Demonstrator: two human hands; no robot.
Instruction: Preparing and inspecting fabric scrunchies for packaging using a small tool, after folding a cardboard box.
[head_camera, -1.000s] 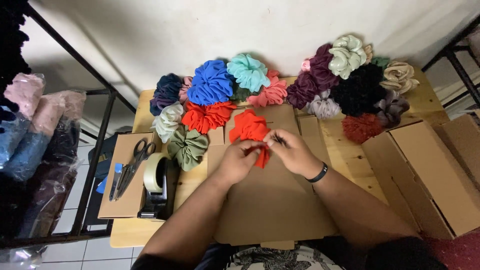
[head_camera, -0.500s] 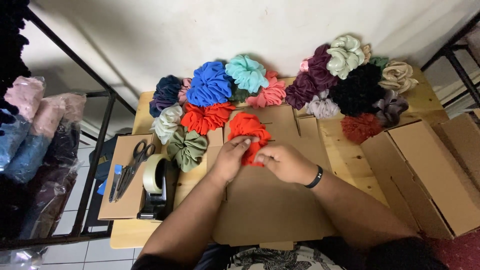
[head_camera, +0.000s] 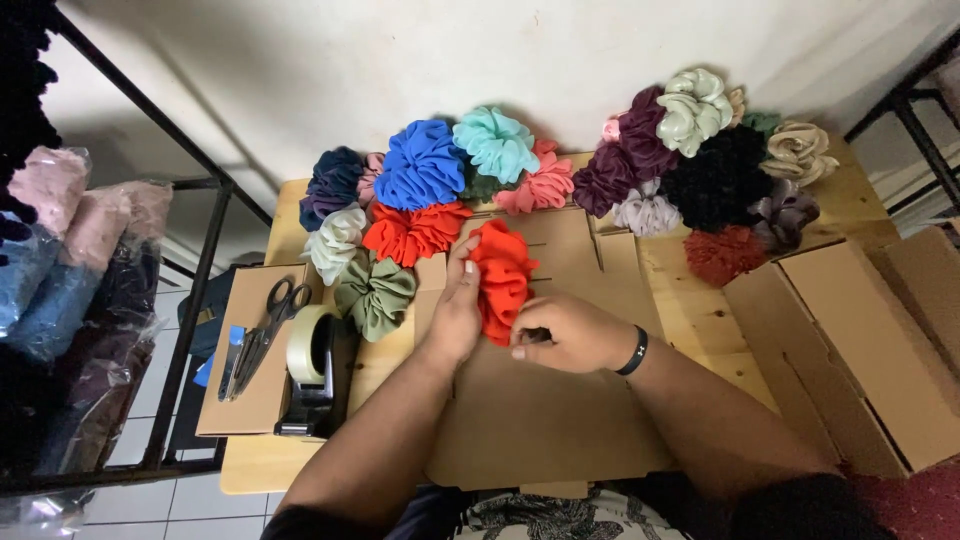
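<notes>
A red fabric scrunchie (head_camera: 503, 274) lies on a flat unfolded cardboard sheet (head_camera: 540, 420) on a wooden table (head_camera: 700, 320). My left hand (head_camera: 457, 310) presses flat against the scrunchie's left side, fingers pointing away from me. My right hand (head_camera: 562, 335), with a black band at the wrist, has its fingers curled at the scrunchie's lower edge and pinches the fabric there.
Several scrunchies are piled along the table's far edge: blue (head_camera: 420, 165), teal (head_camera: 495, 143), black (head_camera: 718, 180), dark red (head_camera: 722, 253), olive (head_camera: 375, 293). Scissors (head_camera: 262, 335) and a tape dispenser (head_camera: 312, 372) sit at left. An open cardboard box (head_camera: 850, 340) stands at right. A metal rack (head_camera: 190, 300) holds bagged fabric.
The scrunchie was being worked between both hands' fingertips; now it lies flatter on the cardboard, the left hand spread against it and the right hand lowered to its bottom edge.
</notes>
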